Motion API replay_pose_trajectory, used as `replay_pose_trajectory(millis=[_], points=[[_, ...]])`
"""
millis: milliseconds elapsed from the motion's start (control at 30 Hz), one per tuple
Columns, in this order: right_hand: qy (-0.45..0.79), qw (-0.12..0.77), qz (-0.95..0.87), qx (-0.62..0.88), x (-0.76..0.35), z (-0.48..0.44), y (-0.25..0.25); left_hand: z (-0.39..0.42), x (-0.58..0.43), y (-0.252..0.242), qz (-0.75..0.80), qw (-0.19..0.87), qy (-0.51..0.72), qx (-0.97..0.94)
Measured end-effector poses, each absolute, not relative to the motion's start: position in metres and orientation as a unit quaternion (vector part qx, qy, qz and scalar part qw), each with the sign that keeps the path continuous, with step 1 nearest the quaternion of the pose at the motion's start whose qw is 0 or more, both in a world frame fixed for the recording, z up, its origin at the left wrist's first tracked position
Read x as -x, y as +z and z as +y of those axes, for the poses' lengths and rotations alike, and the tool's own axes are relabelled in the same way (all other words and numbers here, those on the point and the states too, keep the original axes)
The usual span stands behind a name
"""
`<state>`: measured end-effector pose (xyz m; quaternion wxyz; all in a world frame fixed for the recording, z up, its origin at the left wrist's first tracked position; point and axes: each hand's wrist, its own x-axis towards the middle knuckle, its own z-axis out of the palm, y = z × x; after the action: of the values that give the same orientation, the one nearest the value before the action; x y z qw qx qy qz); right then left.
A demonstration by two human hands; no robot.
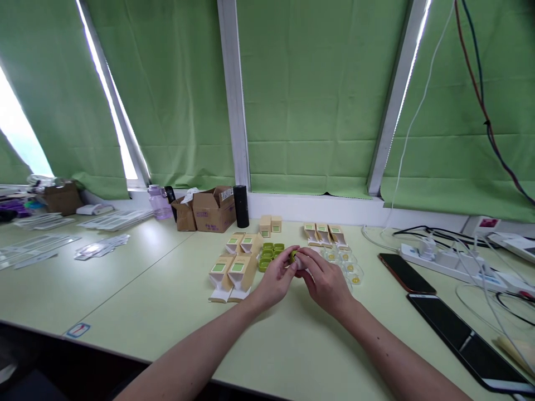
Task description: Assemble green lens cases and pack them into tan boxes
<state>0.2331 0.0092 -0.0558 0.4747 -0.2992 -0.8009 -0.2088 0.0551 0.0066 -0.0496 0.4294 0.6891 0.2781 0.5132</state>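
Observation:
Both my hands meet over the middle of the pale green table (125, 278). My left hand (276, 281) and my right hand (324, 281) pinch a small jar with a green cap (293, 256) between their fingertips. Just behind them lie several loose green caps (270, 254). Several small clear jars with yellow content (349, 266) stand to the right of my hands. Open tan cartons with green labels (234, 273) lie to the left, and more cartons (324, 234) lie behind the jars.
Two brown cardboard boxes (209, 210), a black cylinder (241, 206) and a purple bottle (159, 201) stand by the window. A phone (406, 273), a dark tablet (468, 340), a power strip (443, 257) and cables lie right. Flat packets (100, 245) lie left.

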Motion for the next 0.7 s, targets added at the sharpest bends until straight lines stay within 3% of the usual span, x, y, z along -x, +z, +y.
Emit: replay_pose_trajectory(millis=[700], points=[[-0.216, 0.483, -0.799, 0.287, -0.2278, 0.0085, -0.0627, 0.0066, -0.0592, -0.0491, 0.279, 0.481, 0.518, -0.65]])
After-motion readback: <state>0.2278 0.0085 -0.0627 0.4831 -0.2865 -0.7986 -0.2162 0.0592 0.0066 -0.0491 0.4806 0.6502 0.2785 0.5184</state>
